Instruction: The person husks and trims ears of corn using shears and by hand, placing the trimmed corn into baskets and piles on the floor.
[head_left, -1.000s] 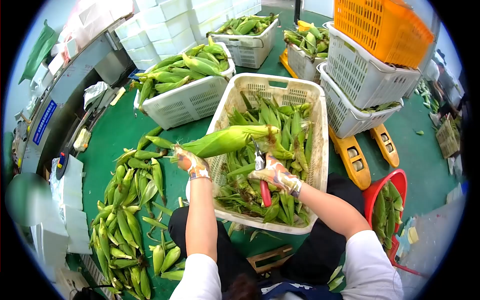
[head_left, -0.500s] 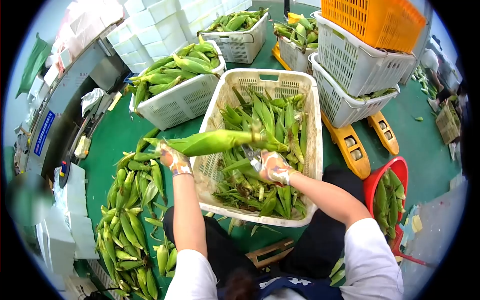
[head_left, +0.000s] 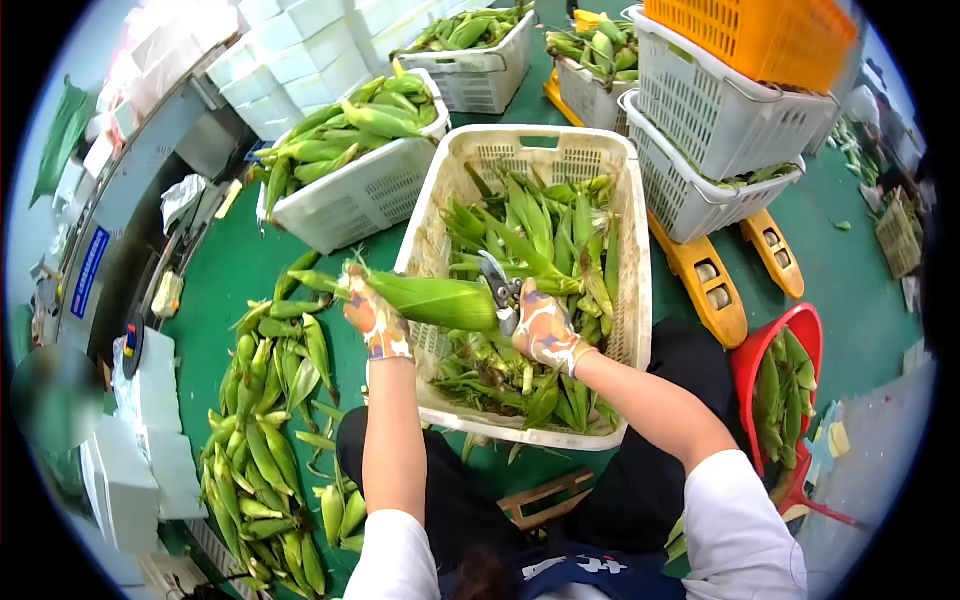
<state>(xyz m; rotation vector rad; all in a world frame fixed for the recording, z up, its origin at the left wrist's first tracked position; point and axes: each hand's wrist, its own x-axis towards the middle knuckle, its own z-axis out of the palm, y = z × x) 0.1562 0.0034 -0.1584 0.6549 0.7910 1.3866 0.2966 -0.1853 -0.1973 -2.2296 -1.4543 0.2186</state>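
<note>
My left hand [head_left: 378, 318], in a camouflage-patterned glove, is closed round the silk end of a green ear of corn [head_left: 440, 300] in its husk. The ear lies nearly level over a white plastic crate [head_left: 410, 385], its blunt end towards the right. Pruning shears [head_left: 494, 282] are gripped in my right hand [head_left: 548, 328], gloved the same way. Their blades are at the blunt end of the ear; whether they touch it I cannot tell. Loose husk leaves and cut stems [head_left: 540, 230] fill much of the crate below.
A heap of corn ears [head_left: 255, 460] lies on the green floor at left. Behind stand a full corn crate [head_left: 350, 205] and white foam boxes [head_left: 300, 60]. Stacked crates [head_left: 715, 130] rest on a yellow pallet jack [head_left: 705, 285] at right, near a red bucket [head_left: 745, 375] of corn.
The leafy stem end that stuck out past the shears is off the ear, which now ends bluntly. My left hand has shifted slightly right, and the shears' blades now show more clearly.
</note>
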